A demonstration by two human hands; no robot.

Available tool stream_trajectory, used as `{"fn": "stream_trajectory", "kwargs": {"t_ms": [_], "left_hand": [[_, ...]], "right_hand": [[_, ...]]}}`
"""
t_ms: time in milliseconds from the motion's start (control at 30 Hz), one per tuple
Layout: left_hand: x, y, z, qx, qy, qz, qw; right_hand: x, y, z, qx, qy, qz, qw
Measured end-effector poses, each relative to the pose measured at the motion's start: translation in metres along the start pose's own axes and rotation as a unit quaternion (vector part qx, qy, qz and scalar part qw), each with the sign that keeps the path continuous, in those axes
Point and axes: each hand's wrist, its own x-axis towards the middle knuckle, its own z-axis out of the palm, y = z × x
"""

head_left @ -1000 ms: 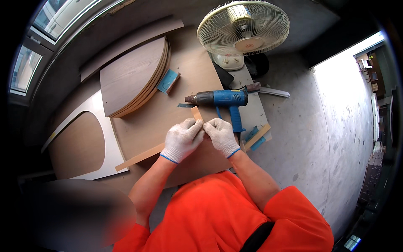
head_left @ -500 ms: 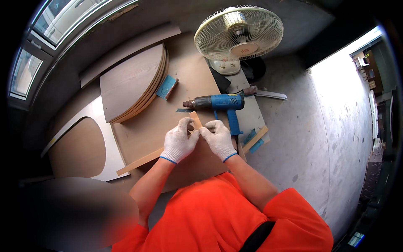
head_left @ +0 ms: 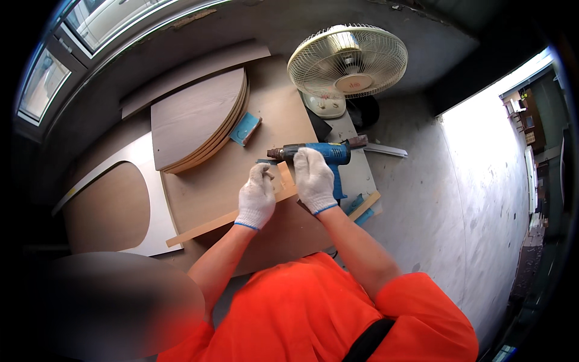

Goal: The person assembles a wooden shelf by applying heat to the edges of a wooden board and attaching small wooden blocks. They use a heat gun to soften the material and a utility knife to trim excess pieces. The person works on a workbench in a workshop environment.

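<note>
Head view has the thin tan strip (head_left: 205, 228) slanting across the near side of the brown board (head_left: 277, 90), its right end running between 2 gloved hands, where a short tan tongue (head_left: 285, 175) stands up. It seems laid that way so the board bears its length while the end sits between the hands. The left hand (head_left: 256, 196) is just left of the tongue, fingers curled and thumb close to them; the right hand (head_left: 313, 175) is just right of it, fingers bunched narrow in front of the blue heat gun (head_left: 338, 152). At this angle I cannot tell whether either grips anything, or whether the right touches the gun. The gun lies on its side with its nozzle to the left, probably parked there for easy reach. It blocks the space beyond the right hand, with a dark flat piece (head_left: 265, 161) near its nozzle. Farther out are a blue-faced block (head_left: 246, 128), stacked curved panels (head_left: 196, 114), a white cut-out frame (head_left: 158, 211) and a fan (head_left: 353, 84) crowding the far right.
</note>
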Motion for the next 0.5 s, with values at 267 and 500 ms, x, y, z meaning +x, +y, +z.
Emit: {"fn": "stream_trajectory", "kwargs": {"t_ms": [267, 500], "left_hand": [[-0.013, -0.014, -0.054, 0.167, -0.061, 0.06, 0.982], [-0.025, -0.014, -0.088, 0.348, -0.218, 0.001, 0.912]], "right_hand": [[0.013, -0.007, 0.038, -0.205, -0.147, -0.069, 0.965], [0.018, -0.008, 0.044, -0.251, -0.211, 0.061, 0.943]]}}
